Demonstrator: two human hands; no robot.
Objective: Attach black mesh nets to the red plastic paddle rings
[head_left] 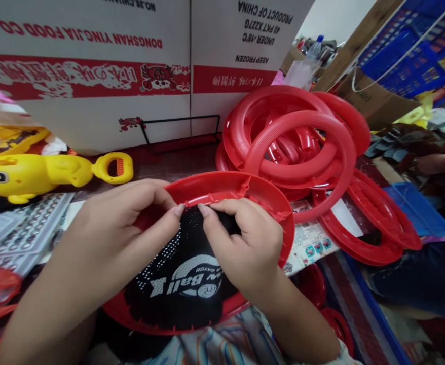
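A red plastic ring (268, 203) lies tilted in front of me, with a black mesh net (184, 284) printed in white letters stretched inside it. My left hand (127, 223) pinches the net's top edge against the ring's far rim. Right beside it, my right hand (241, 243) also pinches the net's edge, fingertips almost touching those of the left. Both hands have their fingers closed on the net.
A pile of red plastic rings (302, 147) lies behind and to the right. A yellow toy (36, 175) and blister sheets of button batteries (28, 228) sit at left. Large cardboard boxes (131, 66) stand behind. Another person's arm (439, 165) shows at the right edge.
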